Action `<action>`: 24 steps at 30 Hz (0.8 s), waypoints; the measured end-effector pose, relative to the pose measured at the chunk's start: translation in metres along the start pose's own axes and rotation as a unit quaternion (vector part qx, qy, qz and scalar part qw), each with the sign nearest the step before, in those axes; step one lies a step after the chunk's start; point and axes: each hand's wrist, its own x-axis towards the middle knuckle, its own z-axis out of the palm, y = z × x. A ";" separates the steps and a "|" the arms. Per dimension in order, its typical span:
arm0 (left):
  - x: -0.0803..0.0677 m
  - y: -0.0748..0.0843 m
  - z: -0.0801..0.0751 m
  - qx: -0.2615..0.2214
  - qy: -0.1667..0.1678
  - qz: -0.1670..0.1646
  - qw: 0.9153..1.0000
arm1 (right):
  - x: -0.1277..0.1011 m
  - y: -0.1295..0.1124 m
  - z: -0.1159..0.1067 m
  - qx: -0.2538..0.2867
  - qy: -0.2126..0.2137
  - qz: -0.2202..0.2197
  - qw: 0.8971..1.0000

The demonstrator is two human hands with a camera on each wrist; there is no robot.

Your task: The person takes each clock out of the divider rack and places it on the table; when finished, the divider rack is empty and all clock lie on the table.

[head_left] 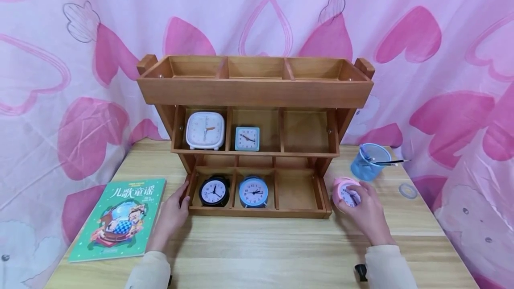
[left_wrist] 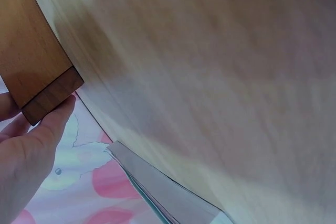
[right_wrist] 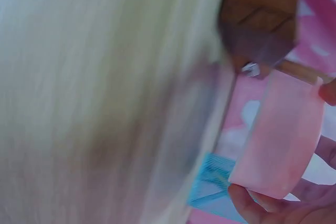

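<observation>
Lower right of the head view, our right hand (head_left: 363, 211) grips the pink clock (head_left: 344, 191) just beside the wooden shelf (head_left: 257, 90), our left hand (head_left: 173, 212) flat and relaxed against its lower-left end, and we could clip that shelf corner and fumble it.

Backdrop: white/pale-pink curtain (head_left: 441, 21) w/ big pink heart prints, hangs behind and wraps both sides, creased at right. No bare wall, window or floor in view. Counter (head_left: 281, 253): light wood, grain running left-right, pushed up against the curtain. Light is even and soft, only weak shadows on the counter. Wrist views are blurred: just pale wood grain plus bits of pink fabric at the counter edge.
</observation>
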 end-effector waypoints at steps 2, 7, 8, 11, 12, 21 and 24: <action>-0.001 0.000 0.001 0.002 0.000 0.002 1.000 | 0.005 0.009 0.002 -0.004 -0.021 0.005 1.000; 0.000 0.000 0.002 0.004 -0.001 0.007 1.000 | 0.014 0.023 0.005 -0.006 -0.082 0.030 0.996; 0.000 0.000 0.003 0.004 -0.001 0.009 1.000 | 0.015 0.024 0.005 -0.006 -0.095 0.039 0.995; 0.000 0.000 0.003 0.005 0.003 0.014 1.000 | 0.016 0.027 0.006 -0.004 -0.121 0.053 0.991; 0.000 0.000 0.003 0.004 0.003 0.013 1.000 | 0.017 0.027 0.005 -0.004 -0.129 0.056 0.990; 0.000 0.002 0.002 0.004 0.003 0.005 1.000 | 0.014 0.004 -0.001 -0.010 -0.092 0.015 0.996; -0.001 0.002 0.001 0.006 0.006 0.007 1.000 | 0.010 -0.013 0.003 0.018 -0.045 -0.028 0.998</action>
